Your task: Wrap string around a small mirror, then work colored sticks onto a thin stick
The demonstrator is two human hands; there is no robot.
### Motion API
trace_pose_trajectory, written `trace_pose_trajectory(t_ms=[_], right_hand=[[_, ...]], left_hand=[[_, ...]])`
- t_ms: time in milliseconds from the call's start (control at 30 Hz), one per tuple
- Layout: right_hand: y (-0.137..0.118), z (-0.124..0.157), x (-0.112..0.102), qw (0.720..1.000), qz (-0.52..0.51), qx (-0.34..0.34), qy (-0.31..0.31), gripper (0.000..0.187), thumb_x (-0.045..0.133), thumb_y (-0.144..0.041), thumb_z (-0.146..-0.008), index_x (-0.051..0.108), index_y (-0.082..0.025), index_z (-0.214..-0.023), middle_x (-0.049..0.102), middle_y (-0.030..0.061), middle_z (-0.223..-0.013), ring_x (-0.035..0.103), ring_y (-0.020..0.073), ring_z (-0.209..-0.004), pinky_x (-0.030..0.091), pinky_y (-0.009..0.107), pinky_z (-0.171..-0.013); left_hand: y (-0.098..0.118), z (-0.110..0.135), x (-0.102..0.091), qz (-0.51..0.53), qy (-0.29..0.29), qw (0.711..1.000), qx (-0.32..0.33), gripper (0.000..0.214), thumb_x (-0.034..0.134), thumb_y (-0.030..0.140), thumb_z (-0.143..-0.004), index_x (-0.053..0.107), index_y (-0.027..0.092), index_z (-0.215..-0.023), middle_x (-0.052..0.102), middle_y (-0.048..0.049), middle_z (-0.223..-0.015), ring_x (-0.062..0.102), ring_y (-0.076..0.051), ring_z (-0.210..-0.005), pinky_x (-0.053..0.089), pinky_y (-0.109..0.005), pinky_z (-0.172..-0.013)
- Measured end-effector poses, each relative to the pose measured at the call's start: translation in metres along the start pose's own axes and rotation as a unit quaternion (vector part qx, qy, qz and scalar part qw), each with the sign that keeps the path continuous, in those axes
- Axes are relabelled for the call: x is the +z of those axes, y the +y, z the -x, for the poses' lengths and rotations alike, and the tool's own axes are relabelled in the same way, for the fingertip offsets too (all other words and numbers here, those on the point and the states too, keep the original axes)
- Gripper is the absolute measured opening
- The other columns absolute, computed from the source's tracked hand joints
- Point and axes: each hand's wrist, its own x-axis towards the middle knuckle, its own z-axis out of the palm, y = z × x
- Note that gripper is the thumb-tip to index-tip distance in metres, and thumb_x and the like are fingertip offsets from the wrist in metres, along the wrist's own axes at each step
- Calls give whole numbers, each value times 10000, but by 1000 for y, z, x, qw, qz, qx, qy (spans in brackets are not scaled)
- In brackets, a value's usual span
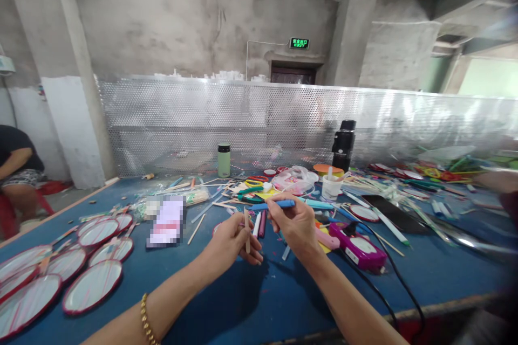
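Left hand (pixel 234 238): closed on a flat wooden stick (pixel 247 232), pinched at the thumb; the stick runs roughly up and down in the head view, its lower end beside the curled fingers. Gold beaded bracelet (pixel 145 318) on the same arm.

Right hand (pixel 294 222): thumb and fingers gripping a blue pen-like tube (pixel 285 204), held nearly level, slightly higher in view than the left hand. Type of tube uncertain. The two hands are near each other, not touching.

Between them, a white pen (pixel 257 223) and a maroon pen (pixel 263 223) lie side by side. Right of the right hand: magenta box (pixel 361 247), with black cables close by.

Left side of the blue table (pixel 194 302): overlapping round discs (pixel 94 287) with red rims; a phone (pixel 165 222), screen pixelated, lies between these and the left hand.

Farther back: green tumbler (pixel 224 161), white cup (pixel 331 188) with sticks in it, black bottle (pixel 343 146), all before a perforated metal panel (pixel 182 118). Far left, a seated person (pixel 18 159), partly in frame.
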Motion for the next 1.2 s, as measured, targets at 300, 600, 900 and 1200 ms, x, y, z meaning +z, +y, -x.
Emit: trace_pose_trajectory(t_ms=[300,600,900,1200], right_hand=[[-3,0,2,999,29,-8,-12,162,630,-310,-805,619,-156,-756,536,-42,-524,457,60,-358,371,168,-337],[1,1,2,1000,11,-1,2,173,641,-326,-797,618,-158,-763,539,-42,-516,468,67,-352,376,174,-334],[0,0,2,1000,22,-6,-1,154,640,-309,-804,623,-159,-770,548,-39,-533,464,64,-356,381,175,-338],[-1,0,2,1000,27,-9,-3,172,643,-327,-805,627,-161,-762,551,-37,-530,464,70,-358,376,182,-342]], left_hand=[[1,-1,2,9,-1,1000,-4,265,511,420,-826,383,194,-878,650,-27,-704,683,-190,-588,562,-341,-572],[3,2,2,0,3,1000,-7,280,517,434,-815,384,195,-874,657,-30,-713,686,-191,-600,562,-340,-580],[2,1,2,5,0,1000,-8,285,519,440,-814,383,198,-878,655,-26,-711,683,-187,-593,563,-345,-583],[4,2,3,0,2,1000,-10,307,523,461,-806,383,196,-873,655,-29,-713,684,-189,-593,561,-342,-581]])
